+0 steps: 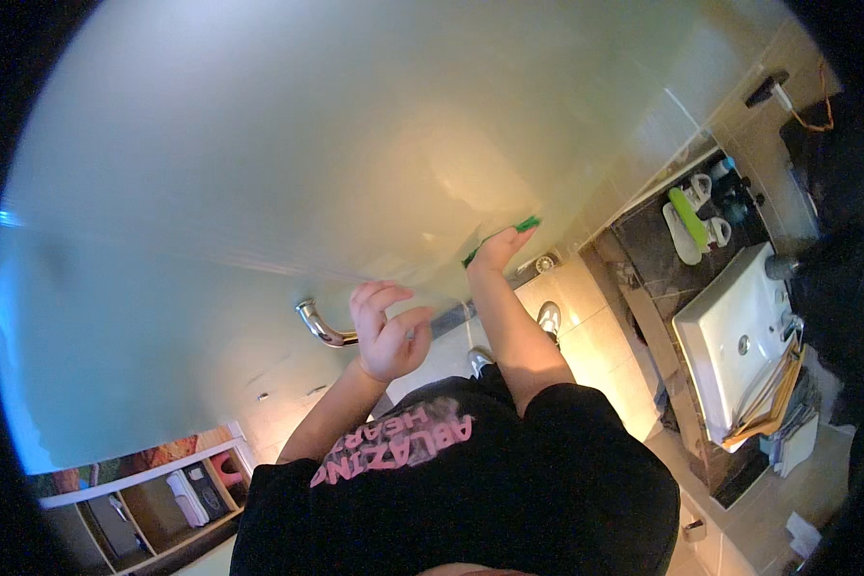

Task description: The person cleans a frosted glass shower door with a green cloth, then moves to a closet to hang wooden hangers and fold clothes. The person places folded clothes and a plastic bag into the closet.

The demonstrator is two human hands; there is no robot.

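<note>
My right hand (502, 248) presses a green cloth or pad (527, 224) flat against a frosted glass panel (295, 144). Only the edges of the green thing show past the palm and fingertips. My left hand (390, 331) is raised in front of the glass with its fingers apart and curled, holding nothing. Beside it, a curved chrome door handle (324, 331) is fixed to the glass, and its right end passes behind the hand.
At the right are a white washbasin (720, 338) and a dark counter bearing white and green sandals (691, 219). A round floor drain (544, 264) lies near my shoes. An open-compartment shelf (165, 504) stands at the lower left.
</note>
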